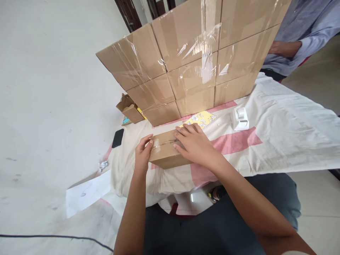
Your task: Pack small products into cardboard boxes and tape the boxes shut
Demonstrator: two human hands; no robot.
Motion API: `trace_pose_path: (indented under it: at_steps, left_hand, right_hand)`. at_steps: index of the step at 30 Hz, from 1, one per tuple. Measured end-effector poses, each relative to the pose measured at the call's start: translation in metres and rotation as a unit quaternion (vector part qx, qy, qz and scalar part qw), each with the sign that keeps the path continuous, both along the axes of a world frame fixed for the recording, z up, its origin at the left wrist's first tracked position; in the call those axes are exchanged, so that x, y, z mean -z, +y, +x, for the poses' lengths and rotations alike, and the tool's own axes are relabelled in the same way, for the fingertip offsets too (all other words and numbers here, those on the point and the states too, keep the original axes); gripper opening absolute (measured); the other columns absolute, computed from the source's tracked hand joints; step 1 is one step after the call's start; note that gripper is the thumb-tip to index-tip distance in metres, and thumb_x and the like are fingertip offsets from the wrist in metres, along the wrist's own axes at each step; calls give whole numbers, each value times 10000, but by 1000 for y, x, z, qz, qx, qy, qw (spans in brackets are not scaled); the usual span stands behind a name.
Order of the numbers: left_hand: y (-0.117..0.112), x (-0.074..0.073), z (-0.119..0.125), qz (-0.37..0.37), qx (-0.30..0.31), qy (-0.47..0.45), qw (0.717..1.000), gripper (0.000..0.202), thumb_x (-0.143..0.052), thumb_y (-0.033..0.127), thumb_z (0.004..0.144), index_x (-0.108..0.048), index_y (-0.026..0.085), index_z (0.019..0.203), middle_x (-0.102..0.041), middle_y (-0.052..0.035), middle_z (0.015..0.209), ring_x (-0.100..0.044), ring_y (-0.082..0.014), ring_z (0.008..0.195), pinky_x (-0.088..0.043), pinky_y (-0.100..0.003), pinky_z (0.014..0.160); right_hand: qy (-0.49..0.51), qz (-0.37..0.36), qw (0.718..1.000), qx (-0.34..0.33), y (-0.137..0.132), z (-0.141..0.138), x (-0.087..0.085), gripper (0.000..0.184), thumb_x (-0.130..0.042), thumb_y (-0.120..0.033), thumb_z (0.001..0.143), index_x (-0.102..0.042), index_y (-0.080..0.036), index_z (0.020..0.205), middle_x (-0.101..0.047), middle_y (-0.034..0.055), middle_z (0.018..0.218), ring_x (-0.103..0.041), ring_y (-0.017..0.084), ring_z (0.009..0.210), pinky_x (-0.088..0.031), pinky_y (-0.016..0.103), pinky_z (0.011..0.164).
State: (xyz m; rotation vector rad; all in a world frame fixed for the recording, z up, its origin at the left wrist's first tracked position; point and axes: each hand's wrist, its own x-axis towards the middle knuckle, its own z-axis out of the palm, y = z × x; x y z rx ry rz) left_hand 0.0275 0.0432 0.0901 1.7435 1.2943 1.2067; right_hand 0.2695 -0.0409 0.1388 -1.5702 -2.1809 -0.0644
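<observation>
Head view: in front of the taped cardboard wall [191,60], the small box [166,157] lies closed, tape already over its seam, left hand [142,154] clasping its end, right hand [196,145] pressed flat, open, on top.

Makeshift packing spot: stacked taped cartons [191,60], small white device [240,118], cloth-covered table [292,134], bare floor [47,88].

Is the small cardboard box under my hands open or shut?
Shut: the small cardboard box has flat flaps, clear tape on the seam, right hand on top.
</observation>
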Motion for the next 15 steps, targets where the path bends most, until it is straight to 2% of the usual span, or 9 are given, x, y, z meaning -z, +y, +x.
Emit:
trace_pose_path:
  at_steps: [3, 4, 7, 9, 10, 12, 14, 15]
  left_hand:
    - [-21, 23, -26, 28, -78, -8, 997, 537, -627, 474, 912, -579, 215, 1380, -654, -127, 1359, -644, -252, 1237, -530, -391, 1024]
    - [-30, 32, -42, 67, -159, 18, 985, 552, -614, 492, 900, -566, 222, 1379, -675, -114, 1315, -665, -246, 1202, -547, -385, 1003]
    - [-61, 59, -103, 86, -331, 52, 938, 537, -530, 470, 887, -499, 183, 1340, -603, -148, 1350, -591, -278, 1300, -497, -445, 1077]
    - [-82, 78, -149, 57, -434, 88, 895, 528, -464, 431, 876, -455, 169, 1333, -532, -190, 1402, -529, -321, 1354, -466, -511, 1091]
    - [-91, 88, -170, 26, -465, 110, 878, 533, -461, 421, 850, -454, 161, 1316, -534, -209, 1383, -541, -351, 1329, -476, -543, 1062]
    - [-106, 107, -206, -60, -466, 165, 867, 429, -519, 429, 779, -560, 167, 1116, -647, -194, 1143, -639, -402, 1136, -521, -581, 947]
    - [-113, 125, -230, -138, -408, 224, 874, 271, -583, 413, 714, -608, 205, 886, -686, -129, 866, -696, -382, 911, -565, -525, 811]
    - [-112, 133, -238, -161, -382, 252, 875, 229, -574, 413, 719, -609, 213, 825, -684, -121, 802, -701, -377, 862, -570, -507, 773]
  right_hand:
    - [30, 0, 1000, -9, 1, 2, 1, 397, -500, -369, 1042, -676, -152, 1324, -617, 149, 1473, -492, 381, 1381, -308, 568, 1148]
    - [46, 0, 999, -15, 2, 4, 1, 378, -516, -362, 1036, -689, -157, 1303, -634, 147, 1450, -500, 378, 1376, -318, 569, 1145]
    - [131, -4, 989, -63, 5, 14, -1, 305, -576, -326, 1007, -725, -193, 1238, -682, 120, 1384, -548, 350, 1346, -346, 567, 1154]
    - [241, -15, 964, -110, 7, 28, -4, 288, -592, -333, 1001, -728, -232, 1233, -702, 86, 1357, -608, 307, 1294, -412, 529, 1136]
    - [308, -20, 943, -123, 8, 38, -6, 294, -592, -356, 1003, -720, -253, 1247, -707, 69, 1350, -633, 284, 1268, -454, 502, 1112]
    - [434, -14, 894, -112, 10, 62, -8, 331, -600, -428, 1001, -689, -291, 1289, -711, 47, 1337, -665, 255, 1230, -527, 455, 1051]
    - [512, 15, 857, -59, 12, 87, -6, 399, -642, -497, 967, -652, -316, 1322, -721, 44, 1302, -683, 250, 1197, -573, 438, 994]
    - [533, 30, 845, -28, 13, 100, -3, 437, -672, -519, 941, -638, -321, 1330, -728, 49, 1274, -692, 250, 1172, -592, 431, 961]
